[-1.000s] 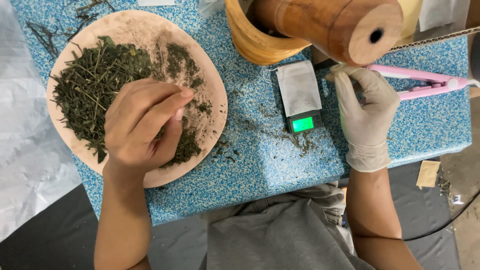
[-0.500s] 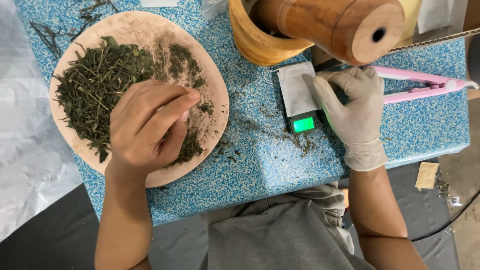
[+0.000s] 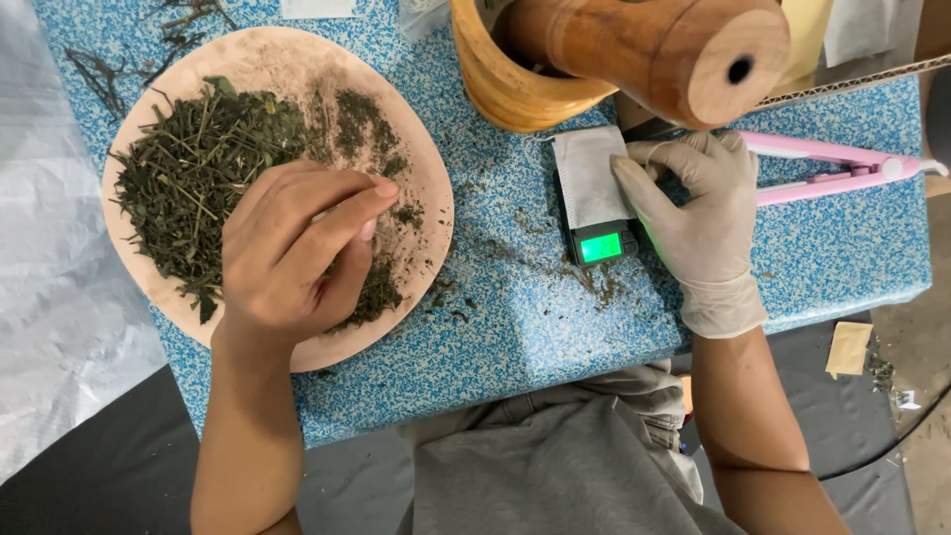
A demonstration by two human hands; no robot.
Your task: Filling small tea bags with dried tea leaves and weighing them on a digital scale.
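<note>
Left hand (image 3: 297,253), bare, sits left of centre over the plate (image 3: 416,159); fingers curled and pinched on a small portion of dried herbs (image 3: 198,178). How much you have between the fingertips cannot be told; they hide it. Bulk of the herbs lies on the plate's left half, crumbs on its right.

Right hand (image 3: 693,213), gloved, centre right: fingertips grasp the white sachet (image 3: 586,178) by its right edge, on the pocket scale (image 3: 604,246), display lit green.

Risks, as judged:
- Your gloved fingers rest on the sachet and scale; that pressure would falsify the reading.
- A loose pinch would shed crumbs on the blue table (image 3: 515,327), already littered between plate and scale.
- The wooden pestle (image 3: 654,50) overhangs the scale from the mortar (image 3: 505,84), top centre; a bump could tip it.
- The pink sealer (image 3: 842,163), upper right, lies just beside your knuckles.
</note>
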